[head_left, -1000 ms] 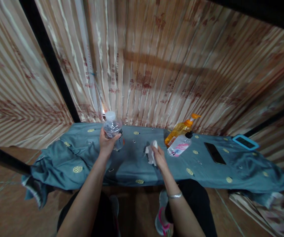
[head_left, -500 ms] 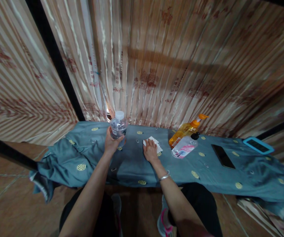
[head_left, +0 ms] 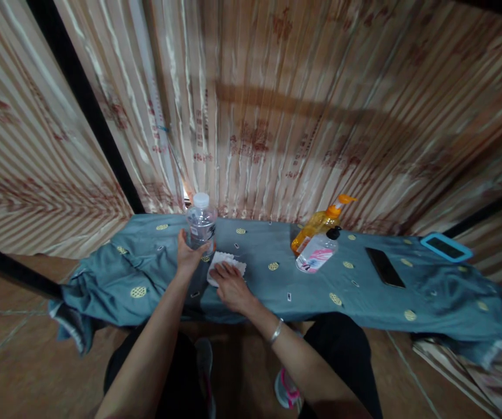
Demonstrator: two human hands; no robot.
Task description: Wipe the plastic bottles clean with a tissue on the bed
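My left hand (head_left: 190, 256) is wrapped around the lower part of a clear plastic bottle (head_left: 202, 223) with a white cap, which stands upright. Just right of it, my right hand (head_left: 234, 291) presses a small white cloth (head_left: 225, 258) with scalloped edges against the bed-like surface, fingers laid over it. A teal sheet (head_left: 260, 291) with yellow pineapple prints lies beneath both hands. Further right, an amber pump bottle (head_left: 314, 230) with an orange top leans behind a clear bottle (head_left: 318, 253) with a black cap and pink label.
A dark phone (head_left: 385, 267) and a blue-framed tablet-like device (head_left: 446, 247) lie at the right. Pleated patterned curtains (head_left: 251, 116) hang directly behind the surface. Black posts (head_left: 87, 110) stand at the left. My knees are below the front edge.
My right hand has slid the white cloth left and towards me, close to the bottle. My left hand still grips the bottle. The view has shifted slightly.
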